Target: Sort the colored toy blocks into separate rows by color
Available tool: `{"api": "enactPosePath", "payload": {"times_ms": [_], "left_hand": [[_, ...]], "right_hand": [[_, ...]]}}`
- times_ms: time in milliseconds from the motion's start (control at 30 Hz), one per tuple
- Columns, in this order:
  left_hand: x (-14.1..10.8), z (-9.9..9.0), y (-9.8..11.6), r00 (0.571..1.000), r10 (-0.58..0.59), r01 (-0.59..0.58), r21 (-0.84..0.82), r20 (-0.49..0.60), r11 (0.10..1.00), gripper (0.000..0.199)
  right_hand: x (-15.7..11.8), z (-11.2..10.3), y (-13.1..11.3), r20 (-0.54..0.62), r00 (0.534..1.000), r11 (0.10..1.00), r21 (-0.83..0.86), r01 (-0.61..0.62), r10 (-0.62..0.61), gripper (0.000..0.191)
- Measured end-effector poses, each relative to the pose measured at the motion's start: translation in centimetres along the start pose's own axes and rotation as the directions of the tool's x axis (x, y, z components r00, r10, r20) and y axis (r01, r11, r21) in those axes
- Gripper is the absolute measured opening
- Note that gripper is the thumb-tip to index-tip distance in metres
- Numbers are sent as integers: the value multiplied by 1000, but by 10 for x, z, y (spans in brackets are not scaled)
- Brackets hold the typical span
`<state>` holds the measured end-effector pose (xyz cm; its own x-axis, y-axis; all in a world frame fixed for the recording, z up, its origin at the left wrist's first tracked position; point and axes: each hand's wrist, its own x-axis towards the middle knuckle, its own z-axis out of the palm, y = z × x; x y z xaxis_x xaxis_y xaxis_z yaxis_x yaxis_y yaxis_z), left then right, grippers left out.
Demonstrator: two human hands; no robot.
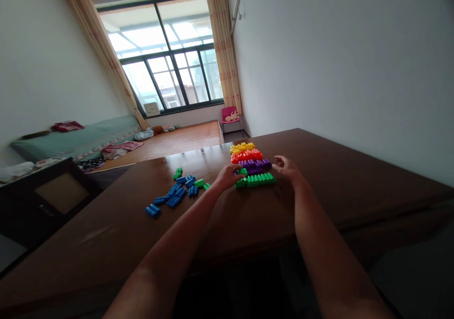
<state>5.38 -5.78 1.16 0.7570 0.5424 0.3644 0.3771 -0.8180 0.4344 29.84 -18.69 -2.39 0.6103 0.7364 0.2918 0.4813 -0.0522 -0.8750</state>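
Head view: your 2 bare forearms (pixel 184 238) reach forward from the bottom edge over a dark brown, glossy table (pixel 227 229). To your left, blue pieces (pixel 175 200) lie scattered on the tabletop in small groups. Among them and just beyond are a few loose green pieces (pixel 199 183), some close to your left wrist.

Your left hand (pixel 229 176) has its thumb and fingers closed on a green piece (pixel 243 171), at the left end of the green row (pixel 261 180). Your right hand (pixel 285 168) is open, its fingers curved and apart, holding nothing that shows; it is just beside the right end of the purple row (pixel 257 166). The green row is the nearest of 4 rows; past it come the purple row, then an orange-red row (pixel 247 155), then a yellow row (pixel 242 147).

Off the table to the left is a dark cabinet (pixel 62 189). Farther back is a bed (pixel 187 139), with a pink chair (pixel 229 112) to its right bearing a pale plush toy (pixel 232 116). At the far end, a clock (pixel 152 109) leans below a large window (pixel 170 54) between 2 patterned curtains (pixel 222 39).
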Motion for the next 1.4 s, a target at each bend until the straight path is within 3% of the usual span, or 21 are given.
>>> {"api": "enactPosePath", "payload": {"times_ms": [200, 333, 467, 633, 767, 867, 933, 1000, 1067, 1200, 1300, 1400], "left_hand": [[-1, 17, 10, 997, 30, -38, 115, 76, 993, 42], [-7, 8, 6, 999, 20, -24, 116, 40, 993, 55], [-24, -36, -23, 995, -18, 32, 131, -101, 991, 43], [-72, -116, -94, 936, -272, 316, 193, -223, 929, 34], [-116, -156, -148, 835, -486, 537, 186, -259, 823, 33], [-136, -160, -175, 796, -557, 598, 169, -235, 783, 32], [-139, -155, -187, 797, -563, 599, 159, -220, 785, 32], [-136, -150, -195, 806, -555, 586, 147, -207, 797, 33], [-130, -145, -201, 809, -552, 581, 132, -201, 803, 33], [-115, -142, -211, 808, -549, 579, 112, -216, 808, 34], [-104, -141, -217, 825, -523, 552, 109, -212, 827, 33], [-96, -138, -222, 862, -475, 497, 110, -178, 861, 35]], "right_hand": [[1, 4, -2, -106, 993, 994, -96, 45, -56, 35], [0, 3, 0, -186, 974, 984, -148, 100, -127, 36], [-1, 1, 1, -302, 940, 978, -176, 111, -161, 39], [-11, 4, -12, -409, 841, 920, -315, 235, -355, 39], [-35, 31, -45, -261, 774, 787, -430, 442, -577, 37], [-60, 73, -81, 84, 726, 642, -406, 650, -682, 34], [-75, 109, -104, 363, 647, 566, -313, 763, -671, 33], [-82, 147, -120, 532, 577, 546, -236, 804, -620, 34], [-80, 183, -128, 574, 578, 574, -215, 790, -580, 36], [-63, 234, -126, 560, 648, 668, -209, 714, -517, 40], [-54, 251, -117, 573, 662, 712, -182, 678, -483, 35], [-50, 250, -107, 536, 691, 735, -177, 654, -486, 30]]}}
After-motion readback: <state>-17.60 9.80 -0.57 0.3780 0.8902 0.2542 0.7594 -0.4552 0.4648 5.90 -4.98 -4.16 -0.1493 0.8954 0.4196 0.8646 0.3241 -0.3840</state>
